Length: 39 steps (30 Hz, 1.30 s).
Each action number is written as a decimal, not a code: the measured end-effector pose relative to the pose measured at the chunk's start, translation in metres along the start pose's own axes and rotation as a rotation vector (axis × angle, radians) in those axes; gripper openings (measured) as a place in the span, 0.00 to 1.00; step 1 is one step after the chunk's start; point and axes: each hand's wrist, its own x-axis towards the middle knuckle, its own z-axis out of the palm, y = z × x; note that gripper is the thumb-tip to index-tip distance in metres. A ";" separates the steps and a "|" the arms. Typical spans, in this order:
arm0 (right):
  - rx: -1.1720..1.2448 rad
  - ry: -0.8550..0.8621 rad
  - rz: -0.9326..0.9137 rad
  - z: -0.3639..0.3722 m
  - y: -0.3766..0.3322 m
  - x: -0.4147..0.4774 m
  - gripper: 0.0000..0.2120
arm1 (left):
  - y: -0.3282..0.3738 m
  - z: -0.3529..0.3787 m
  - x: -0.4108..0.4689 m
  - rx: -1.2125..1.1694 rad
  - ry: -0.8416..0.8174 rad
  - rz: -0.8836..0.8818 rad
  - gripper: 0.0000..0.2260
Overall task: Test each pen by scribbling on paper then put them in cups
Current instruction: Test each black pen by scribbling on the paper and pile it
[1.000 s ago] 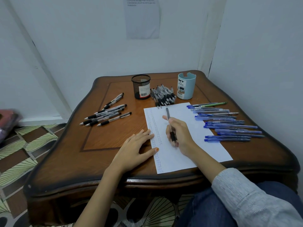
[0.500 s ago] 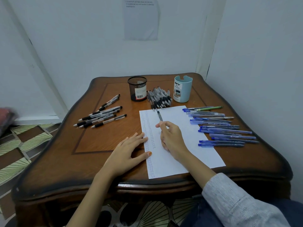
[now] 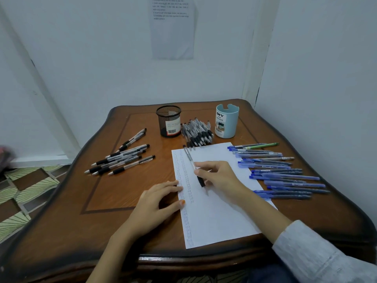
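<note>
A white paper sheet [image 3: 214,217] lies on the wooden table [image 3: 106,193], its left margin filled with rows of small scribbles. My right hand [image 3: 220,178] grips a black-grip clear pen [image 3: 190,160], tip down near the scribbled columns. My left hand [image 3: 155,203] rests flat, fingertips on the sheet's left edge. A black mesh cup [image 3: 169,121] and a light blue cup [image 3: 226,121] stand at the back, with a pile of black pens [image 3: 196,132] between them.
Several black pens [image 3: 120,160] lie loose at the left of the table. Several blue pens [image 3: 281,174] and one green pen [image 3: 263,146] lie at the right, beside the wall. A printed notice [image 3: 172,27] hangs on the back wall.
My right hand has shifted a little toward the left columns of the sheet, tilting the pen. The view has tipped upward. My left hand stays on the paper's edge.
</note>
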 end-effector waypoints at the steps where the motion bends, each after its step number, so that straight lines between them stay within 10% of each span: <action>1: -0.005 0.032 -0.024 -0.005 -0.004 0.006 0.13 | 0.001 -0.002 0.006 -0.020 0.026 -0.007 0.24; 4: 0.058 0.181 -0.087 -0.017 -0.013 0.035 0.10 | 0.004 -0.006 0.026 -0.058 0.155 -0.032 0.13; 14: -0.363 0.621 -0.209 -0.025 -0.032 0.133 0.08 | -0.013 0.003 0.052 -0.033 0.115 -0.011 0.21; 32: -0.754 0.483 -0.372 0.002 -0.029 0.165 0.06 | -0.016 0.001 0.050 -0.188 0.263 0.026 0.11; 39: -0.704 -0.020 -0.472 0.055 -0.034 0.130 0.06 | -0.023 -0.025 0.026 -0.023 0.324 -0.057 0.13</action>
